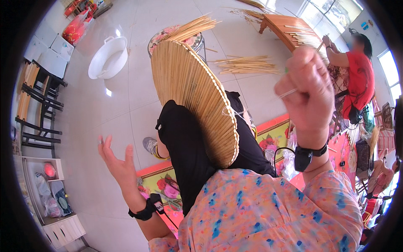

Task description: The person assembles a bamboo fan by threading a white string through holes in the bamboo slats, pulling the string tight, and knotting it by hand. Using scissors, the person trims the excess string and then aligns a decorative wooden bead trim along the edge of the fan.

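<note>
Across my lap, between my black-clad knees, stands a wide fan-shaped piece of straw stalks [189, 88], its curved edge bound with white stitches. A white thread [288, 94] runs from that edge up to my right hand [308, 86], which is raised to the right with its fingers closed on the thread. Whether a needle is in those fingers I cannot make out. My left hand [117, 161] hangs in the air left of my knee, fingers spread and holding nothing, apart from the straw piece.
Beyond my knees, a stool [156, 40] bears a bundle of stalks [189, 29]. More stalks [245, 64] lie on the floor. A white tub [108, 58] stands at the left. At the right, a person in red [360, 80] sits by a wooden table [279, 25]. Stacked black-legged furniture [40, 105] is far left.
</note>
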